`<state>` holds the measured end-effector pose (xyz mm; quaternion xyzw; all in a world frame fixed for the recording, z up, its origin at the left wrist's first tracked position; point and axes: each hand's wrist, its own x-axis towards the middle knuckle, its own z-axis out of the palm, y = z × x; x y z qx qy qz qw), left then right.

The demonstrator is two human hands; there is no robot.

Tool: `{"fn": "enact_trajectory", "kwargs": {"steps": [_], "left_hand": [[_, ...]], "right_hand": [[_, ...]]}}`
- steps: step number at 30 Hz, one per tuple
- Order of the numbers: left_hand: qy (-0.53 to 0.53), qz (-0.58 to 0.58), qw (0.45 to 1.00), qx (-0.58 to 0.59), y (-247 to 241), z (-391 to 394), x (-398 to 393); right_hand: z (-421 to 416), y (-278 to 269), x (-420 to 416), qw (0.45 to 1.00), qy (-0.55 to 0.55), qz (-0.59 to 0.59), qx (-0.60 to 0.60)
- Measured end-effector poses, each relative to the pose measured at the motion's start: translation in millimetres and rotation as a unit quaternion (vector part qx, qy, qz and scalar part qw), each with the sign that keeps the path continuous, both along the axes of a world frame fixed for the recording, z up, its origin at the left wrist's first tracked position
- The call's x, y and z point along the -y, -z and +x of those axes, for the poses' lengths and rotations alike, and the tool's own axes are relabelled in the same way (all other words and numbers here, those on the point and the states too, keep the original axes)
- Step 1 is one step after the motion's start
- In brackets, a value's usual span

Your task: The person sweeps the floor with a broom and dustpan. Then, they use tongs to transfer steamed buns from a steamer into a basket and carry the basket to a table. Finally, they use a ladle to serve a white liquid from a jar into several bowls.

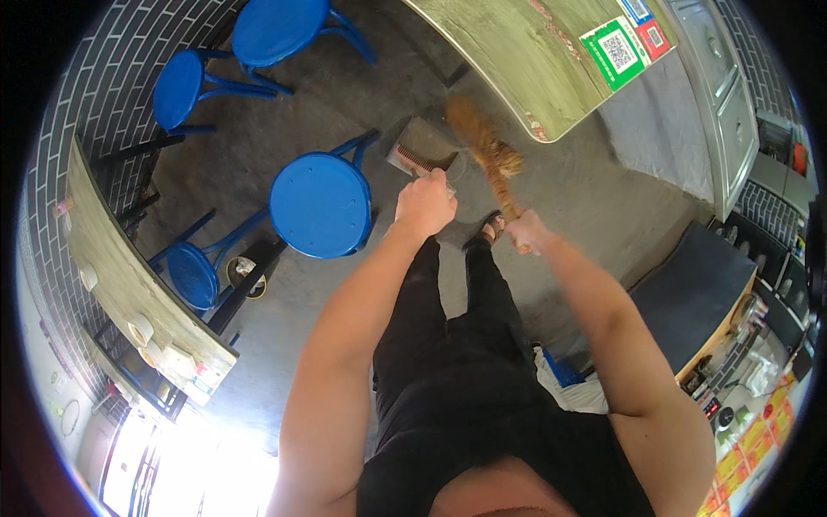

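My left hand (426,201) is closed around the handle of a dustpan (429,143), which rests low over the concrete floor ahead of my feet. A row of comb teeth runs along the dustpan's near side. My right hand (528,231) grips the lower end of a straw hand broom (496,181). The broom's bristle head is blurred and lies beyond the hand, to the right of the dustpan. Most of the dustpan's handle is hidden by my left hand.
A blue round stool (320,204) stands just left of the dustpan. Above right, the corner of a wooden-topped table (517,71) juts out. A small bin (246,276) sits near a long table (129,284) at left. A dark-topped counter (694,291) stands at right.
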<state>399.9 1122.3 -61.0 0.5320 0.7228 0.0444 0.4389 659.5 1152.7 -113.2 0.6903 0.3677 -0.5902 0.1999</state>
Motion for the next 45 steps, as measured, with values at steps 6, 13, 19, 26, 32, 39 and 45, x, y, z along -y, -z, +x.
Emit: {"fn": "enact_trajectory", "kwargs": {"steps": [6, 13, 19, 26, 32, 39, 45], "left_hand": [[-0.021, -0.013, 1.0, 0.007, -1.6, -7.2, 6.9], [0.092, 0.095, 0.991, 0.035, -42.7, 22.4, 23.0], [-0.006, 0.156, 0.981, 0.113, -125.4, 56.3, 31.1], [-0.334, 0.159, 0.831, 0.416, -151.0, 66.4, 25.2], [-0.488, 0.122, 0.681, 0.532, -60.2, 97.7, 1.7], [-0.655, 0.001, 0.447, 0.609, 22.7, 132.8, -27.2], [-0.697, -0.031, 0.402, 0.593, 35.6, 132.9, -39.5]], "right_hand": [[47.1, -87.4, 77.0, 0.99, 0.107, -0.008, -0.086], [135.4, -178.8, 153.1, 0.962, 0.266, 0.033, -0.051], [204.0, -183.9, 208.2, 0.906, 0.416, 0.066, -0.05], [277.9, -147.4, 253.1, 0.854, 0.516, 0.051, -0.034], [301.8, -173.0, 249.5, 0.86, 0.507, 0.034, -0.036], [302.2, -206.2, 248.3, 0.882, 0.468, 0.024, -0.04], [287.5, -203.1, 247.8, 0.889, 0.457, 0.018, -0.032]]}}
